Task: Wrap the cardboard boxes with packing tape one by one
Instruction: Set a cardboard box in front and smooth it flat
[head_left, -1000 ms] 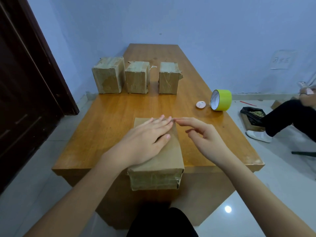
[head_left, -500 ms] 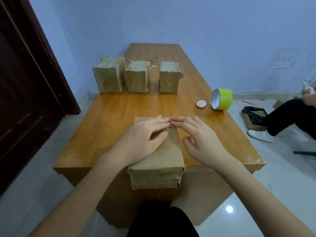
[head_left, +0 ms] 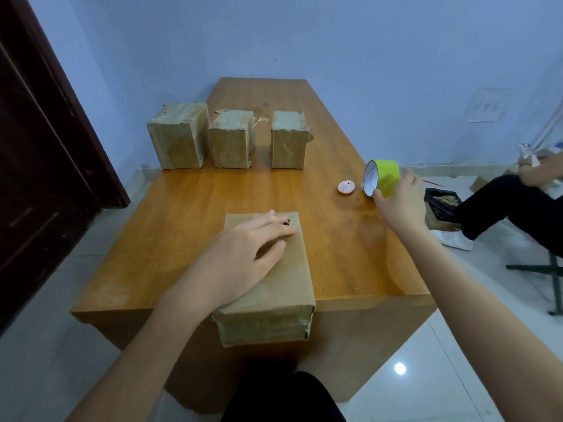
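The box (head_left: 275, 269) being worked on sits at the near edge of the wooden surface (head_left: 189, 214), long side pointing away, its front end right at the lip. It's plain brown cardboard with shiny, wrinkled tape around the near end. The left hand (head_left: 243, 254) lies flat on top, fingers (head_left: 274, 222) straight and loosely together, pressing down; something small and dark shows at the fingertips, too small to make out.

Off to the right, the right hand (head_left: 400, 202) reaches over to the yellow-green tape roll (head_left: 382, 178), which lies on its side near the right edge. The thumb and fingers curl around the roll. Just left of it is a little pink round disc (head_left: 346, 187).

Farther back, three more boxes stand in a row: left box (head_left: 178, 137), middle box (head_left: 233, 140) and right box (head_left: 288, 141), all with scruffy tape, a loose bit sticking out of the middle one. Nothing lies between them and the near box.

On the floor at the right, a seated person's dark-trousered leg (head_left: 502, 205) and a black bag (head_left: 440, 202).
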The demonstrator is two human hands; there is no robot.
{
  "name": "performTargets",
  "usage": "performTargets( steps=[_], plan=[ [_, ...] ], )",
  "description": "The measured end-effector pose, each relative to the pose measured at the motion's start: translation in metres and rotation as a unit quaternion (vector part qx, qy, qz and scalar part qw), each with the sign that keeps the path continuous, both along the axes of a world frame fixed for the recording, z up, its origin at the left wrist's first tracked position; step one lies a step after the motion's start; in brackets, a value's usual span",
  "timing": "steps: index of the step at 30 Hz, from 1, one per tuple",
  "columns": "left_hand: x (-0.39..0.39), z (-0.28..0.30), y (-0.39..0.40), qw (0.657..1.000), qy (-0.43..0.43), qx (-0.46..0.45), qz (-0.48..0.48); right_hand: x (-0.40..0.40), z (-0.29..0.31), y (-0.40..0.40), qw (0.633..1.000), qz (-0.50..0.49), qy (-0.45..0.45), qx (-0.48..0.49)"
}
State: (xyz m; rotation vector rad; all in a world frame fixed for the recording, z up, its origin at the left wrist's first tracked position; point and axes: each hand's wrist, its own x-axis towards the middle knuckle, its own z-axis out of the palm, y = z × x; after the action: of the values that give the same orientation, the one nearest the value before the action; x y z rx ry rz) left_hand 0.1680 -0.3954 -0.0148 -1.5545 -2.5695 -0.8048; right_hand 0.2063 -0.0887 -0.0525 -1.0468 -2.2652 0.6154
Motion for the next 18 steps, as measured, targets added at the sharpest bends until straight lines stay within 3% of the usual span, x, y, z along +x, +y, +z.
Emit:
performTargets(
  steps=[4,10,18],
  plan=[
    [-0.001,-0.001,0.001,1.000,0.003,-0.011,-0.006,-0.011,-0.010,0.007,0.996,-0.006,-0.030,-0.079],
    [-0.003,0.000,0.001,1.000,0.004,-0.021,-0.018,-0.020,-0.013,0.022,0.986,-0.036,0.028,-0.158],
    [-0.006,-0.002,0.003,0.999,0.005,-0.025,-0.019,-0.031,-0.012,0.043,0.989,-0.032,0.020,-0.140]
  ],
)
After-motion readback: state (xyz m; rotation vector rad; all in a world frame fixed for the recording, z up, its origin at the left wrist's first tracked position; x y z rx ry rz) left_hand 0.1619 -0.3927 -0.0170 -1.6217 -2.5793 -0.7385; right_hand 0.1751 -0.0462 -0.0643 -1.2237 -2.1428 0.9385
